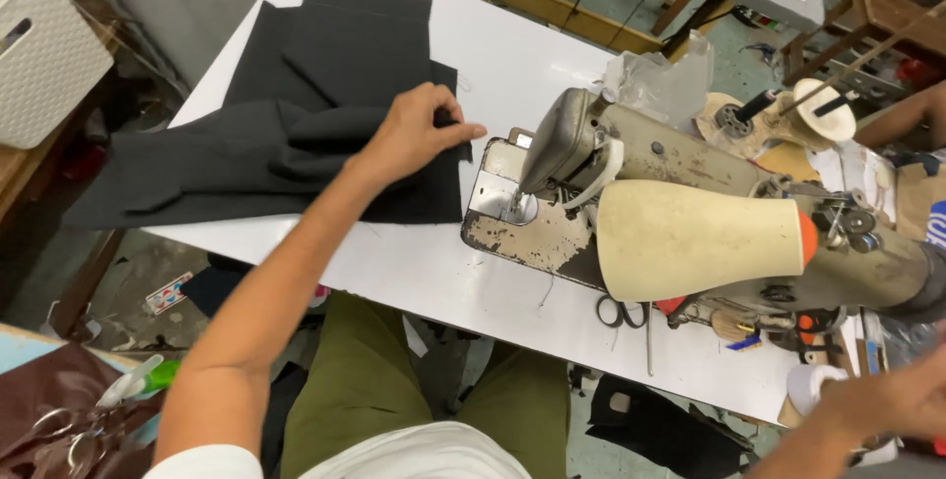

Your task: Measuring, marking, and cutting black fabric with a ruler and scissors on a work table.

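Note:
My left hand (419,132) rests on a pile of black fabric pieces (296,114) spread over the white table (414,272), its fingers pinching the cloth's right edge close to the sewing machine (690,213). The machine is beige and worn, with its needle plate (512,208) just right of the cloth. My right hand (892,400) shows at the lower right edge, partly cut off, beside a white spool (813,385); whether it holds anything is unclear.
Scissors (621,313) lie on the table under the machine's motor. A white basket (44,45) stands at far left. Clear plastic (660,80) and thread spools (788,114) sit behind the machine. Another person's arm (902,114) appears at the right.

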